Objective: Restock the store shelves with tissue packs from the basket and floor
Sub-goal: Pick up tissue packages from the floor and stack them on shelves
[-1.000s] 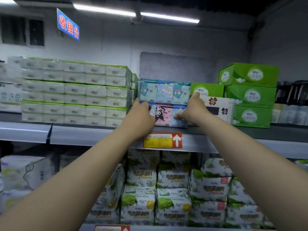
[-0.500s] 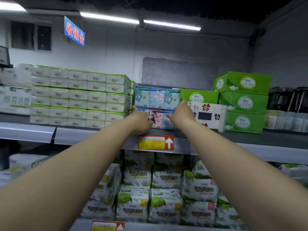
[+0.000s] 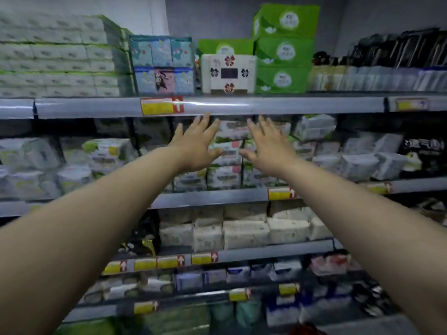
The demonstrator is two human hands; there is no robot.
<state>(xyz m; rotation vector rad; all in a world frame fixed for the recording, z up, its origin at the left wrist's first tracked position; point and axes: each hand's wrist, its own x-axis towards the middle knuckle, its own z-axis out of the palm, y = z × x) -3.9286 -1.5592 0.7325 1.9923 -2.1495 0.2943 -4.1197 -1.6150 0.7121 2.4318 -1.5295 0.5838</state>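
A cartoon-printed blue and pink tissue pack (image 3: 164, 65) stands on the top shelf (image 3: 242, 105), between stacked green-and-white packs and a white box with flower marks (image 3: 229, 73). My left hand (image 3: 196, 147) and my right hand (image 3: 267, 147) hang in the air below that shelf's edge, fingers spread and straight, holding nothing. They are in front of the white and green tissue packs (image 3: 227, 153) on the second shelf, without touching them as far as the blurred view shows.
Green boxes (image 3: 284, 49) are stacked at the top right, and a wall of green-and-white packs (image 3: 58, 56) fills the top left. Lower shelves (image 3: 217, 197) hold more wrapped tissue packs. Dark goods stand at the far right.
Both hands have let go of the cartoon tissue pack on the top shelf and dropped below the shelf edge, fingers now spread. The camera has tilted downward, showing more lower shelves.
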